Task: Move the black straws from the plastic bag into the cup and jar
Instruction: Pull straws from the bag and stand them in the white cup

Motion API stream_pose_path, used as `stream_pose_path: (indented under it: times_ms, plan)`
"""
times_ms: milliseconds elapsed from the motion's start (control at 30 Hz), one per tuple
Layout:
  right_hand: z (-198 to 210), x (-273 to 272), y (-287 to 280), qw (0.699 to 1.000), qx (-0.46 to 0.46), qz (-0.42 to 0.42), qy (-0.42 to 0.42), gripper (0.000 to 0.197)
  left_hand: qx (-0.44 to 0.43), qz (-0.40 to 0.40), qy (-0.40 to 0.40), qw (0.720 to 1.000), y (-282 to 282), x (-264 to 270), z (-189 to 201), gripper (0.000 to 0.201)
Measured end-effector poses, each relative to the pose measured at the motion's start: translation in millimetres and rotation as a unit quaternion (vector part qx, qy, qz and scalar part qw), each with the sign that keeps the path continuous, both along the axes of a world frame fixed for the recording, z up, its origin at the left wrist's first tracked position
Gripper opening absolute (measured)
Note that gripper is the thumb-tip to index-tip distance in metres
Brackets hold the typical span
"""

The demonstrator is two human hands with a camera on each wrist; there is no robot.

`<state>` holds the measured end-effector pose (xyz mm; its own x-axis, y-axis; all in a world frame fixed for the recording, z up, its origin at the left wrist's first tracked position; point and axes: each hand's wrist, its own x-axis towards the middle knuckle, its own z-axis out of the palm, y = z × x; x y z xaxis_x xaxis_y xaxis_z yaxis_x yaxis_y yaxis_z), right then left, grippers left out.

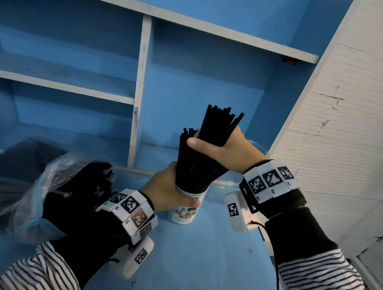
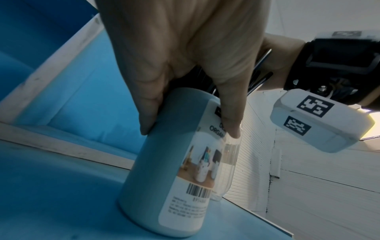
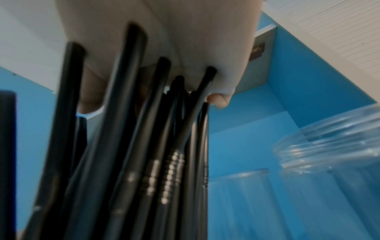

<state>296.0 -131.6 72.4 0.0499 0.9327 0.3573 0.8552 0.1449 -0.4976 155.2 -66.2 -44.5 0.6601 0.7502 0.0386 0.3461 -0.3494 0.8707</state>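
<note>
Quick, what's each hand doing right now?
Left hand: closed round the cup, steadying it.
Right hand: closed round a bunch of black straws standing in the cup.

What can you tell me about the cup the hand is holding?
The cup is a tall, straight-sided white tumbler standing upright on the blue shelf top. A paper label with a small picture, a barcode and fine print is stuck on its side. The left hand grips it near the rim. A thick bunch of black straws stands in it, fanning out above. A clear jar sits just behind it.
</note>
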Motion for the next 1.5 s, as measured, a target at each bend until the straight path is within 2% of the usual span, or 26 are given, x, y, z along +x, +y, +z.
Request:
stream_pose_path:
  times_ms: [67, 133, 167, 233, 333, 400, 467, 500, 567, 633, 767, 867, 900, 967, 1033, 1133, 1233, 1300, 1400, 1500]
  plan:
    - [4.6, 1.3, -3.0, 0.998, 0.000, 0.033, 0.045, 0.067, -0.007, -0.003, -0.003, 1.000, -0.3, -0.2, 0.4, 0.099]
    - [5.1, 3.0, -2.0, 0.996, -0.007, 0.030, 0.080, 0.062, -0.013, -0.004, -0.004, 1.000, -0.4, -0.5, 0.7, 0.101]
    - [2.7, 4.8, 0.3, 0.997, -0.004, 0.016, 0.076, 0.062, -0.016, -0.004, -0.005, 1.000, -0.3, -0.3, 1.3, 0.101]
    - [-5.2, 7.3, 6.2, 0.999, 0.011, -0.043, 0.007, 0.063, -0.020, -0.005, -0.004, 1.000, 0.1, 0.2, 1.9, 0.102]
    - [-6.0, -0.2, 0.5, 0.988, -0.032, -0.122, -0.086, 0.065, -0.024, -0.007, -0.004, 1.000, 1.2, 0.8, 1.3, 0.103]
    - [-0.6, -2.7, -5.9, 0.988, -0.034, -0.127, -0.082, 0.080, -0.025, -0.009, -0.002, 1.000, 1.7, 0.9, 1.0, 0.100]
    - [4.8, -0.5, -10.5, 0.995, -0.016, -0.093, -0.022, 0.087, -0.027, -0.008, -0.004, 1.000, 2.1, 0.7, 0.3, 0.096]
    - [6.9, 1.3, -12.2, 0.997, -0.002, -0.064, 0.031, 0.080, -0.029, -0.006, -0.006, 1.000, 2.4, 0.7, -0.1, 0.094]
    - [6.9, 1.9, -15.4, 0.993, 0.026, -0.013, 0.114, 0.054, -0.031, -0.004, -0.006, 1.000, 2.2, 0.5, -0.1, 0.091]
    - [2.9, -1.3, -14.1, 0.993, 0.032, -0.011, 0.112, 0.034, -0.029, -0.008, -0.009, 1.000, 2.1, 0.6, 0.4, 0.094]
    - [-3.5, -4.9, -10.6, 0.999, -0.011, -0.034, 0.029, 0.053, -0.023, -0.012, -0.012, 1.000, 1.9, 0.1, 0.4, 0.097]
    - [2.9, -6.6, -21.9, 0.994, 0.061, -0.003, 0.093, 0.079, -0.021, -0.011, -0.016, 1.000, 2.3, -0.1, -1.4, 0.095]
    - [4.6, -7.9, -25.3, 0.988, 0.097, 0.010, 0.122, 0.081, -0.022, -0.012, -0.017, 1.000, 2.7, -0.1, -2.0, 0.094]
    - [5.5, -12.2, -28.5, 0.976, 0.160, 0.039, 0.145, 0.070, -0.025, -0.014, -0.017, 0.999, 4.1, 0.4, -3.9, 0.094]
    - [2.0, -15.3, -24.7, 0.975, 0.201, 0.036, 0.086, 0.053, -0.026, -0.013, -0.021, 0.999, 5.1, 0.7, -5.7, 0.094]
    - [-5.6, -18.4, -16.5, 0.978, 0.210, 0.008, -0.017, 0.028, -0.018, -0.012, -0.023, 1.000, 4.9, 0.5, -5.0, 0.096]
    - [-3.1, -19.1, -15.8, 0.977, 0.210, -0.008, 0.035, 0.026, -0.023, -0.012, -0.025, 0.999, 2.7, -0.5, -3.2, 0.097]
    - [0.4, -19.6, -17.8, 0.974, 0.214, 0.012, 0.068, 0.033, -0.032, -0.009, -0.030, 0.999, 1.4, -1.0, -2.5, 0.095]
    - [0.7, -21.3, -16.3, 0.979, 0.202, 0.015, 0.017, 0.031, -0.039, -0.007, -0.029, 0.999, 0.3, -1.4, -1.5, 0.096]
    - [0.7, -23.4, -14.8, 0.992, 0.124, -0.013, -0.004, 0.030, -0.041, -0.001, -0.033, 0.999, 1.6, -0.5, -1.5, 0.098]
